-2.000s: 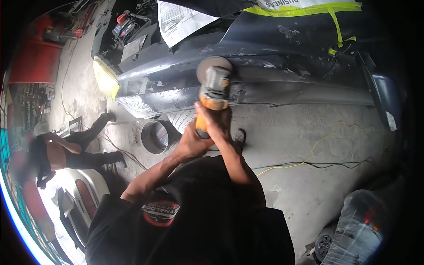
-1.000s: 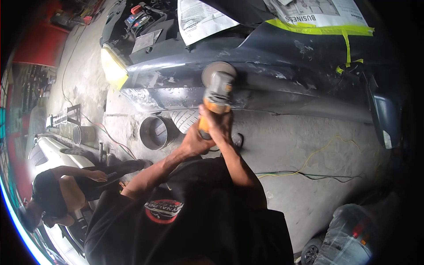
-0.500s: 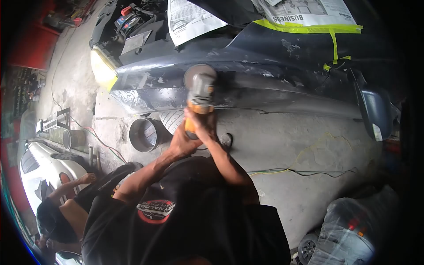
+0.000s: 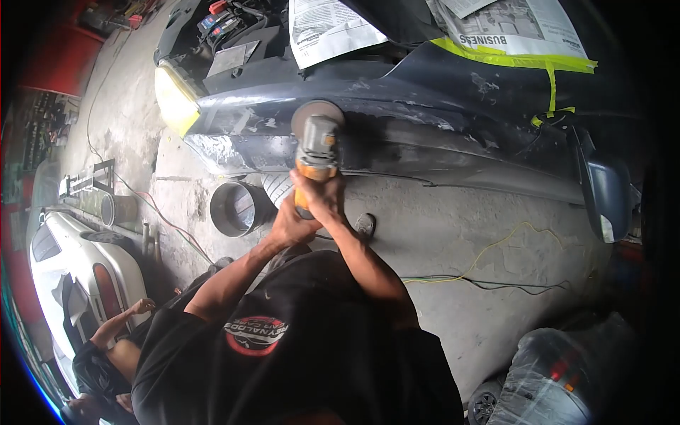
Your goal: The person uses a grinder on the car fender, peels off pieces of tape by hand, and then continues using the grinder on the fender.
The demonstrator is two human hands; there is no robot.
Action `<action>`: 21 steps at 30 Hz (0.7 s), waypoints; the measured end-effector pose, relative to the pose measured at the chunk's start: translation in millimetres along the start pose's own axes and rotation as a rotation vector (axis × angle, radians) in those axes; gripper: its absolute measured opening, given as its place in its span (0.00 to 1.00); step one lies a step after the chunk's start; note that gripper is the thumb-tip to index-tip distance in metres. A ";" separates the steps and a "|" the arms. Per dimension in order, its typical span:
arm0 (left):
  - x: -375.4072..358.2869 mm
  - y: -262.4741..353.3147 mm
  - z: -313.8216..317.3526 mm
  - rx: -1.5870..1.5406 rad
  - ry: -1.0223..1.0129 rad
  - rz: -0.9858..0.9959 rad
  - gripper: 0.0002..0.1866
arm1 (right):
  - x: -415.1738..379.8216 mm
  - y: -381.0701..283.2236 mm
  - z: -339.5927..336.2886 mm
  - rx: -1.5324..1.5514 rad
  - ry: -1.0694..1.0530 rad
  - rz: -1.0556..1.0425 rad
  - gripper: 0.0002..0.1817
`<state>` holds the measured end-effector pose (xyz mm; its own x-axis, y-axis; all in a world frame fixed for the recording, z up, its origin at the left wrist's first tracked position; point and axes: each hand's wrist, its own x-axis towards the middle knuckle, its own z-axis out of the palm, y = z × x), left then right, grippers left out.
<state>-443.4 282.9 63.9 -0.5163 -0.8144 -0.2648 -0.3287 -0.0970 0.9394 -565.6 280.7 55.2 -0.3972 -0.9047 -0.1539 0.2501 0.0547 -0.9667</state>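
Observation:
My left hand (image 4: 292, 225) is wrapped round the lower end of a yellow and grey angle grinder (image 4: 319, 146). Higher on its body, close to the grey head, my right hand (image 4: 327, 198) grips the same tool. The round brown disc (image 4: 309, 113) lies against the dark front fender (image 4: 382, 131) of a car, as far as I can see. Pale scuffed patches mark the fender around the disc. Below the fender's edge part of a tyre (image 4: 278, 190) shows, partly hidden by my hands.
A bucket (image 4: 241, 209) stands left of my hands. Newspaper (image 4: 513, 32) and yellow tape (image 4: 510, 59) cover parts of the car; a side mirror (image 4: 604, 188) juts out right. Cables (image 4: 489, 282) cross the floor. Another person's arm (image 4: 122, 322) shows near a white car (image 4: 85, 265).
The view has shifted slightly, so the car sits a little lower and further right. The grinder has moved slightly left along the fender, both hands still on it. The other person's arm has moved.

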 end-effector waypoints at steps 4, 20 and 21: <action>-0.3 -4.0 -9.9 -0.042 0.006 -0.017 0.35 | 4.3 2.5 11.6 -0.016 -0.029 0.037 0.31; 0.9 -13.9 1.3 -0.005 0.019 0.053 0.41 | 0.2 -2.0 -1.2 0.091 -0.032 0.080 0.28; 3.2 -3.0 11.0 -0.039 -0.023 0.002 0.43 | 0.4 5.3 -15.1 0.135 -0.009 0.085 0.26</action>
<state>-452.7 286.9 57.9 -0.5347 -0.8016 -0.2674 -0.2965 -0.1183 0.9477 -577.7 287.0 46.9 -0.3617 -0.9030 -0.2319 0.3991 0.0748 -0.9139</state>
